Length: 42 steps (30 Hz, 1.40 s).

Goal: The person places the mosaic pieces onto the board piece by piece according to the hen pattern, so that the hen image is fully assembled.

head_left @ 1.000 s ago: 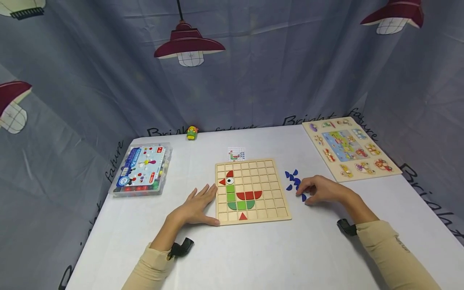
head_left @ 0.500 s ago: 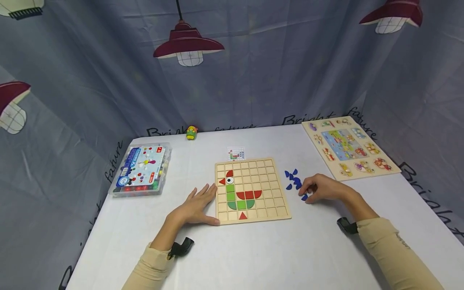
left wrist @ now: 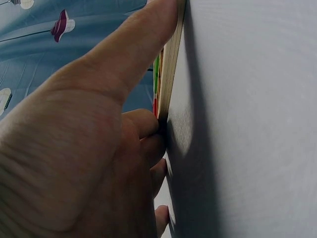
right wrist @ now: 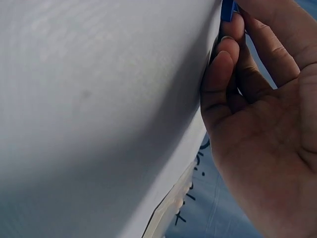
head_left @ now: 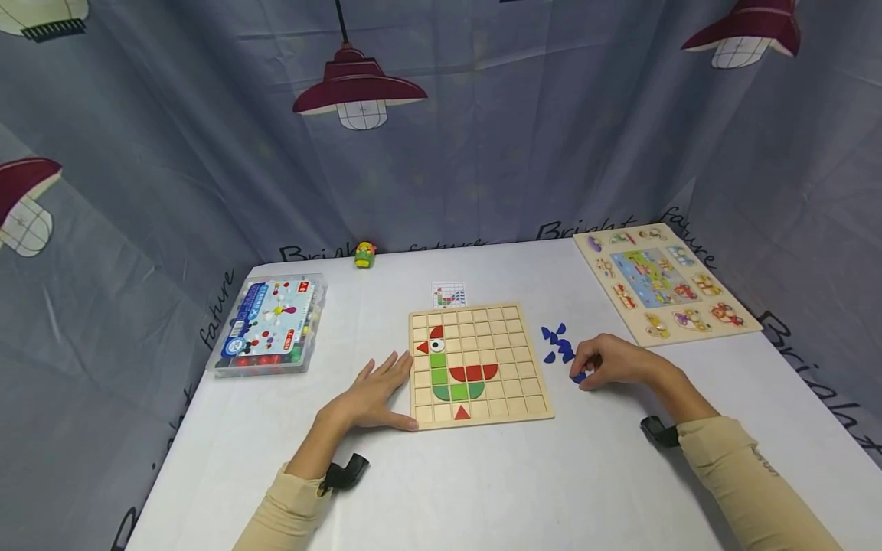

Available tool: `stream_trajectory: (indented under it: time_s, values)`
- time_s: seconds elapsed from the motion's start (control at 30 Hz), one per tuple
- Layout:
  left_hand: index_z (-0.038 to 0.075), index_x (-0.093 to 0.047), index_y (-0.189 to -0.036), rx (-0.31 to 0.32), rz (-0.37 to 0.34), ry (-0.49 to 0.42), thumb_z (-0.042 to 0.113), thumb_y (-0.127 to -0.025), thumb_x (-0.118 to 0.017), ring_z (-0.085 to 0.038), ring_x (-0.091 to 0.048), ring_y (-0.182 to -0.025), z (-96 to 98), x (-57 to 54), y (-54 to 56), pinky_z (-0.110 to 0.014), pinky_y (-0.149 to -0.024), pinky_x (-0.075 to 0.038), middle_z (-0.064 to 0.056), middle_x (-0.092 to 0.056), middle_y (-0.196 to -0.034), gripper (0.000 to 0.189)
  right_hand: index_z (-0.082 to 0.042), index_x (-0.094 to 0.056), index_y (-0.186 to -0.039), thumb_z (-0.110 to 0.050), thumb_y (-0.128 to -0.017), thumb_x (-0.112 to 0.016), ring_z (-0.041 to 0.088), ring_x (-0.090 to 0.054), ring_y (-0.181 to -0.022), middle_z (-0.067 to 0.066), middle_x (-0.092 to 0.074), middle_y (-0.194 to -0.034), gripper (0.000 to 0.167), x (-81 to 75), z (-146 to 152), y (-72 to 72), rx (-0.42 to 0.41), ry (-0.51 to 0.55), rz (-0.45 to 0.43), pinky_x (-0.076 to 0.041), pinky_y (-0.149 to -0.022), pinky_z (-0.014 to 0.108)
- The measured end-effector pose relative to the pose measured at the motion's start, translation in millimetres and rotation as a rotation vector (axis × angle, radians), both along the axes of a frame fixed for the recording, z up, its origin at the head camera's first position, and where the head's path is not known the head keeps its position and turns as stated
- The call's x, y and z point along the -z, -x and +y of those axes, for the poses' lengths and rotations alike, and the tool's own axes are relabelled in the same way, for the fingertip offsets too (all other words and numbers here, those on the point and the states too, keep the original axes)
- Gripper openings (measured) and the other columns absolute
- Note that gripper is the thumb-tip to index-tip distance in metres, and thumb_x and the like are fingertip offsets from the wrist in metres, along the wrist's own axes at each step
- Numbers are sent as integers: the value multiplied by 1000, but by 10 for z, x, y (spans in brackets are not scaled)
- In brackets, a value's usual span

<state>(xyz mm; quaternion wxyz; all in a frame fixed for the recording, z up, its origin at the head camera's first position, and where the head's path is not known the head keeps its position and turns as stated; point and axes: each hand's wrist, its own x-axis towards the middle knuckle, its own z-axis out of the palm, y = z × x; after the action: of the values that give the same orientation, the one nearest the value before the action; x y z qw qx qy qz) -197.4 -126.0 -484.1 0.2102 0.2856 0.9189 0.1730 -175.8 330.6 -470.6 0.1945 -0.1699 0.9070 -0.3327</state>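
Note:
A gridded wooden board (head_left: 513, 394) lies at mid-table, with red and green pieces and a round eye piece forming a bird on it. Flat on the table, fingers spread, my left hand (head_left: 375, 394) rests against the board's left edge; the left wrist view shows its thumb (left wrist: 148, 29) on the board's side. To the right of the board, my right hand (head_left: 609, 361) pinches a blue piece (right wrist: 227, 10) between thumb and fingers, low over the tabletop. Several loose blue quarter-round pieces (head_left: 549, 357) lie just left of those fingers. The pinched piece's full outline is partly hidden.
Behind the board lies a small picture card (head_left: 449, 295). A clear plastic case (head_left: 269, 317) sits at the left, a small toy figure (head_left: 365, 255) at the back edge. At the back right lies a wooden picture puzzle (head_left: 620, 293).
The right fingers have closed in on the blue piece nearest the thumb, which has turned slightly. My left hand and the board have stayed in place.

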Motion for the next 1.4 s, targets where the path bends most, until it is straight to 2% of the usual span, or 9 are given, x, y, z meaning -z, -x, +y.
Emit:
stream_trajectory:
  time_s: [0.53, 0.87, 1.07, 1.4]
  values:
    - [11, -15, -157, 6, -3, 6, 62, -71, -76, -22, -4, -154, -3, -44, -1, -50, -125, 1, -2, -11, -165, 117, -12, -76, -85, -10, -71, -83, 8, -51, -68, -2, -62, -75, 16, -49, -74, 21, 14, -37, -2, -46, -59, 19]
    - [12, -15, -157, 8, -9, 8, 62, -72, -75, -21, -3, -154, -11, -43, -7, -49, -125, 1, -2, -10, -165, 116, -13, -76, -86, -12, -72, -83, 10, -52, -69, -4, -64, -75, 16, -120, -243, 87, 31, -66, 36, -46, -59, 18]
    - [12, -15, -157, 4, -12, -2, 61, -72, -76, -22, -3, -154, -4, -42, -6, -50, -125, 1, -2, -11, -165, 116, -13, -75, -85, -11, -73, -82, 8, -52, -69, -4, -65, -76, 15, -207, -408, 179, -17, -46, 87, -47, -61, 19]
    - [13, -14, -157, 11, 0, 10, 62, -72, -76, -20, -4, -154, -5, -19, 1, -49, -125, 0, 0, -11, -165, 116, -14, -75, -85, -10, -74, -82, 8, -54, -70, -4, -67, -80, 14, -293, -809, 386, -123, -18, 93, -49, -61, 20]
